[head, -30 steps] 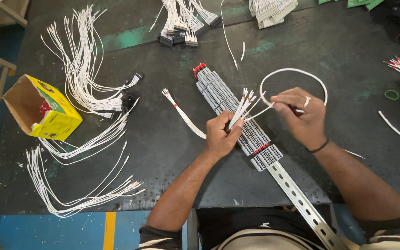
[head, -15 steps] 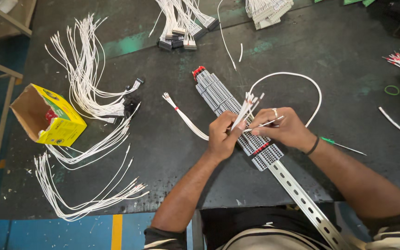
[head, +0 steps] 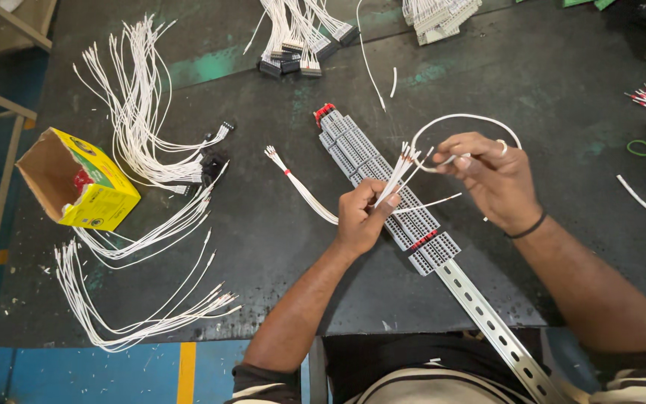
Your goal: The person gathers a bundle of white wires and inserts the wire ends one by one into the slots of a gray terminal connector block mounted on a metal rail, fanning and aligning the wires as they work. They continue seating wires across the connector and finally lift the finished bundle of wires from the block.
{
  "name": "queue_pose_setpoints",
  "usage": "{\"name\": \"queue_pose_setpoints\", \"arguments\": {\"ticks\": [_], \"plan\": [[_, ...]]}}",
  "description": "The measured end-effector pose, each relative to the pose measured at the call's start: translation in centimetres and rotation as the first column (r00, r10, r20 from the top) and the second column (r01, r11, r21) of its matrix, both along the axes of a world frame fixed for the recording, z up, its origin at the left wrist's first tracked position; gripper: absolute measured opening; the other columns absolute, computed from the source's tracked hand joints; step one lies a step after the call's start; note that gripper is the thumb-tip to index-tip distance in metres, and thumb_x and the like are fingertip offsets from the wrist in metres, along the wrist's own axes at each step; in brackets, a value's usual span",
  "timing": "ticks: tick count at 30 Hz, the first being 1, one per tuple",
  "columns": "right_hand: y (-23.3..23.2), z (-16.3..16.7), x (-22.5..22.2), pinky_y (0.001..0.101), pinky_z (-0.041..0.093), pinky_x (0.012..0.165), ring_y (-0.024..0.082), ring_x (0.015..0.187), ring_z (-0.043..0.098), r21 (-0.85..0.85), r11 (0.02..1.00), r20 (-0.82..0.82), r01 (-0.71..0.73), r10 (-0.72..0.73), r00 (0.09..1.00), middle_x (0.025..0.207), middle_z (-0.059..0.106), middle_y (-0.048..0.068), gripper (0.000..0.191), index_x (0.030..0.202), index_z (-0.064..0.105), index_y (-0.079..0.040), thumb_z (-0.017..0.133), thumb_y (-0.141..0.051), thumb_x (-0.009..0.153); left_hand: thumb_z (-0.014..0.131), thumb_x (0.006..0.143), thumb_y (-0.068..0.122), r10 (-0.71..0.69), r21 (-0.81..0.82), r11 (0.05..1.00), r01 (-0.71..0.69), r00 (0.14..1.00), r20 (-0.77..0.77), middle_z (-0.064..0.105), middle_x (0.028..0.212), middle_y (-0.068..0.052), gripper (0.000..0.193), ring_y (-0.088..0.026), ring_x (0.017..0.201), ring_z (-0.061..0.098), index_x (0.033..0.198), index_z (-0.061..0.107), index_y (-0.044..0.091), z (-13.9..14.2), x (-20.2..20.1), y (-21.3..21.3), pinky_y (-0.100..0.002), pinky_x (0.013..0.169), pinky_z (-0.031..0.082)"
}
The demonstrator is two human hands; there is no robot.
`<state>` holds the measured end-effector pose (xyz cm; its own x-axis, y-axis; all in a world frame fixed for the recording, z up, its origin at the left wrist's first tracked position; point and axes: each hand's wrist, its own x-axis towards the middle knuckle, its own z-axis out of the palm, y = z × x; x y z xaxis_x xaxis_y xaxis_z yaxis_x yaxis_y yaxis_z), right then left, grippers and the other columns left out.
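Over the grey terminal strip (head: 383,191) at table centre, the left hand (head: 360,217) pinches a light, floppy bundle of white wires (head: 394,176) near its tips, while at 2 o'clock the right hand's (head: 487,176) fingers clamp one looping strand (head: 461,117).

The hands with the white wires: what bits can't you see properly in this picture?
Head view:
- Left hand pinches a wire bundle; its fingers cover the gripped stretch.
- Right hand hides part of the looped wire.
- Grey terminal blocks: their slots are too small to tell.
- Metal rail is cut off by the bottom edge.
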<state>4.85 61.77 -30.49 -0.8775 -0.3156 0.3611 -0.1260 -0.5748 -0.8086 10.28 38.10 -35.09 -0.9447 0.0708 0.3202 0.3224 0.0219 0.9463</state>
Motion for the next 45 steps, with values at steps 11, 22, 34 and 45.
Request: {"name": "queue_pose_setpoints", "arguments": {"ticks": [11,22,34,45], "plan": [[-0.2,-2.5,0.7,0.0221,0.04,0.076,0.005,0.079,0.052,0.196,0.92,-0.108,0.339,-0.324,0.94,0.09,0.065,0.004,0.008,0.105,0.071,0.006,0.075,0.0,0.1,0.073,0.099,0.018,0.0,-0.086,0.996,-0.002,1.0,-0.028,0.063,0.077,0.005,0.017,0.001,0.066,0.048,0.1,0.069,0.002,0.5,0.3,-0.6,-0.02,0.056,0.037],[-0.4,-0.9,-0.1,0.0221,0.041,0.069,0.008,0.079,0.052,0.095,0.99,0.052,0.101,-0.107,0.993,0.103,0.066,0.007,0.01,0.108,0.072,0.003,0.067,-0.001,0.101,0.073,0.098,0.014,-0.036,-0.121,0.992,0.031,0.999,-0.039,0.065,0.078,0.003,0.013,0.001,0.065,0.049,0.099,0.069,0.002,1.0,-0.5,-0.6,-0.021,0.055,0.037],[-3.0,-0.6,1.6,0.0221,0.048,0.08,0.007,0.092,0.061,0.422,0.906,-0.101,-0.029,0.079,0.992,0.107,0.07,0.006,0.013,0.104,0.072,0.002,0.068,0.0,0.092,0.072,0.099,0.015,-0.003,-0.144,0.989,-0.012,0.995,-0.104,0.064,0.075,0.003,0.014,-0.001,0.064,0.05,0.096,0.065,0.003,2.3,0.8,-1.3,-0.022,0.056,0.04],[-2.1,-0.3,1.4,0.0205,0.035,0.059,0.005,0.071,0.047,0.409,0.912,0.052,0.04,-0.068,0.996,0.095,0.066,0.004,0.012,0.101,0.074,0.002,0.072,-0.008,0.095,0.072,0.1,0.019,-0.029,-0.131,0.991,0.018,0.996,-0.087,0.065,0.081,0.002,0.018,-0.002,0.07,0.054,0.104,0.067,0.002,2.9,1.0,-1.4,-0.023,0.06,0.044]]}}
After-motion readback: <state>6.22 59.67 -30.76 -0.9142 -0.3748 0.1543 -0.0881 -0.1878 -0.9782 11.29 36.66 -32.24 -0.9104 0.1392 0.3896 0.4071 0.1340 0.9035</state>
